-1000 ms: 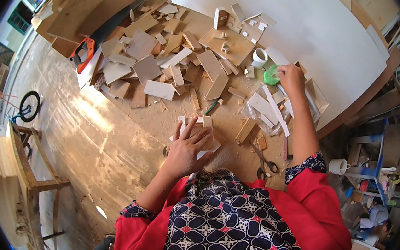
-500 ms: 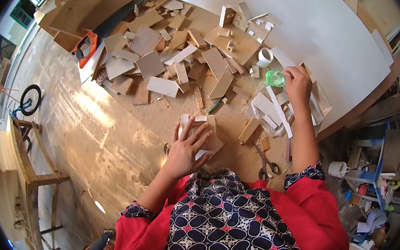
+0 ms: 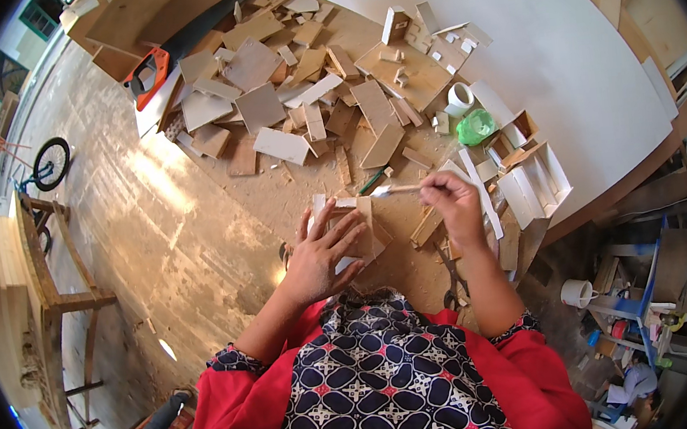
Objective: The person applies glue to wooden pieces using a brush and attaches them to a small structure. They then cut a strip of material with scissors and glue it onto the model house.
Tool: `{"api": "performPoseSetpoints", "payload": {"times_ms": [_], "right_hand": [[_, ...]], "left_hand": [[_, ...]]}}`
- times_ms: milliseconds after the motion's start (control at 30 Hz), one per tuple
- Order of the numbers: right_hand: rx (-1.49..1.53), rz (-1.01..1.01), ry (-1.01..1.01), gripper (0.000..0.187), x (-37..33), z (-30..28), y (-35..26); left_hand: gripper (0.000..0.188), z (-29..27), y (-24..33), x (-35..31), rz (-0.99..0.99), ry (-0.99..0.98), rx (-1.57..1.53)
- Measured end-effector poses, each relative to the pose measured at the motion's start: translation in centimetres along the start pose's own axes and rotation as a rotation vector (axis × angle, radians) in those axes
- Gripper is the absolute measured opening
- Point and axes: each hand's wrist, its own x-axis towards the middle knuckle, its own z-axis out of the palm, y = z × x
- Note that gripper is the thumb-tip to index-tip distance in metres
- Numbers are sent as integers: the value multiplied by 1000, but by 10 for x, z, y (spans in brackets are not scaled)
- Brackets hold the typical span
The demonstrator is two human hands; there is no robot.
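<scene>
My left hand rests with its fingers spread over a small box-like wooden piece close to my body. Much of that piece is hidden under the palm. My right hand pinches a thin wooden stick, which points left and has a white substance on its tip. The tip hovers just right of the wooden piece's upper edge. Farther right sits the green see-through cup, beside a white ring-shaped roll.
Many wood offcuts are heaped beyond my hands, with an orange-handled saw at their left. Scissors lie near my right forearm. A white open box piece stands at the right. A large white board covers the far right.
My right hand has come left and nearer from the green cup, bringing the white-tipped stick toward the wooden piece. My left hand has stayed in place.
</scene>
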Motion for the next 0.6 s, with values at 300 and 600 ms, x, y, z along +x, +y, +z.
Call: {"api": "performPoseSetpoints", "payload": {"times_ms": [300, 600], "right_hand": [[-234, -171, -22, 7, -16, 15, 20], [-658, -541, -98, 16, -19, 23, 9]], "left_hand": [[58, 1, -1, -1, 5, 9, 7], [54, 3, 1, -3, -35, 49, 62]]}}
